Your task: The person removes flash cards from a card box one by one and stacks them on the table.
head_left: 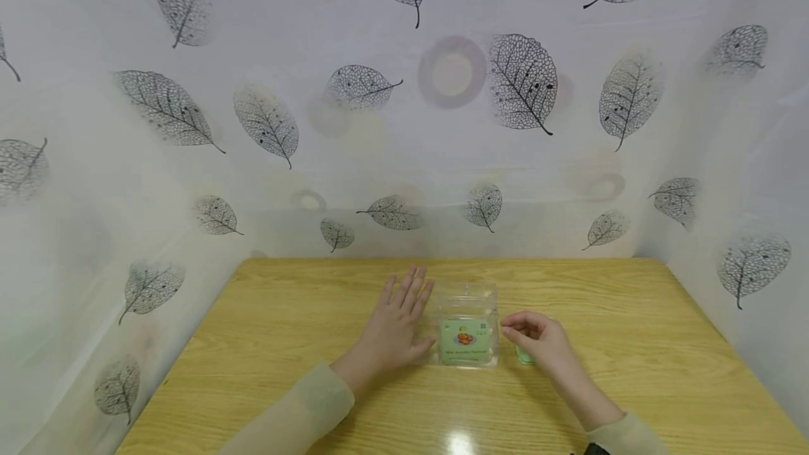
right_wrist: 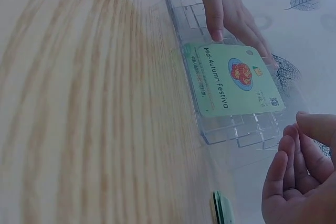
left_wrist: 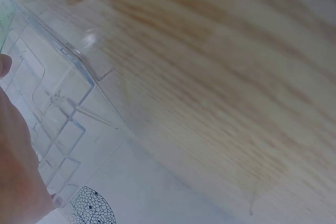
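Note:
A clear plastic case rests on the table with a green card in its near part. In the right wrist view the card reads "Mid-Autumn Festiva" beside a picture of food on a plate. My left hand lies along the case's left side, fingers straight and spread, thumb at its edge. Just off the right edge, my right hand hovers with loosely bent fingers, thumb close to the index fingertip; nothing shows between them. Below it sits a small stack of green cards, partly hidden by the hand in the head view.
The wooden table runs back to a pale wall covering printed with leaves, which also rises on both sides. A bright light reflection lies on the wood in front of the case.

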